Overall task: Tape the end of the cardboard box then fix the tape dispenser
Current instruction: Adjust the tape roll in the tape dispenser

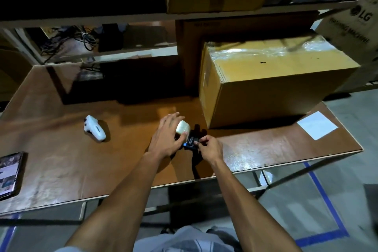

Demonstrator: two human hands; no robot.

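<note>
While the taped cardboard box (276,80) stands far right on the desk (61,159), the tape dispenser (189,140) is steadied for repair: its roll gripped by the left hand (166,137), its frame pinched by the right hand (210,147).

1. The left hand (166,139) grips the tape roll (182,127) on the tape dispenser (190,141).
2. The right hand (209,148) pinches the dispenser's near end.
3. The taped cardboard box (272,82) stands just beyond, far right on the table (61,161).
</note>
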